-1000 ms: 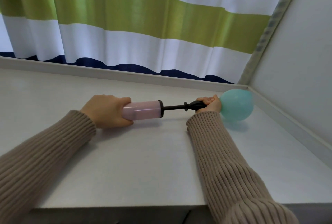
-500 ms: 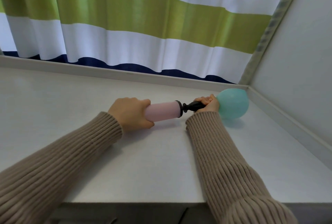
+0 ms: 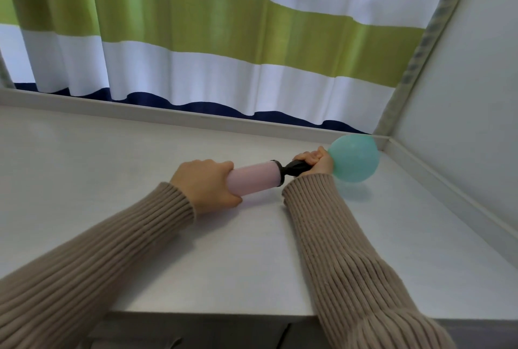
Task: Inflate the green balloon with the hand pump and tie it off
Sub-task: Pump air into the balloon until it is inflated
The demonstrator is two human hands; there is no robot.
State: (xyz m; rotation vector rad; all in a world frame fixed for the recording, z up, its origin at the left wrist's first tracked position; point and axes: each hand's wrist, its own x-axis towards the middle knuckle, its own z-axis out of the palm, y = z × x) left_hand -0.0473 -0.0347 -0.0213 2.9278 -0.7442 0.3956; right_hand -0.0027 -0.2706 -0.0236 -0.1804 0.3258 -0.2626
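A partly inflated green balloon (image 3: 353, 158) floats just above the white table (image 3: 112, 180) at the right, near the wall corner. Its neck sits on the black nozzle of the hand pump (image 3: 253, 177), a pale pink cylinder lying level over the table. My right hand (image 3: 316, 162) pinches the balloon's neck and the black nozzle together. My left hand (image 3: 206, 184) is wrapped around the pink barrel's left end. The barrel is pushed fully in against the black end, with no rod showing.
A striped white, green and navy curtain (image 3: 224, 40) hangs behind the table's raised back ledge (image 3: 140, 112). A grey wall (image 3: 462, 96) with a low ledge bounds the right side. The table's front edge (image 3: 213, 313) runs below my forearms.
My left hand pushed the pink barrel to the right, closing the pump over its black rod. The balloon has grown slightly. My right hand stayed in place.
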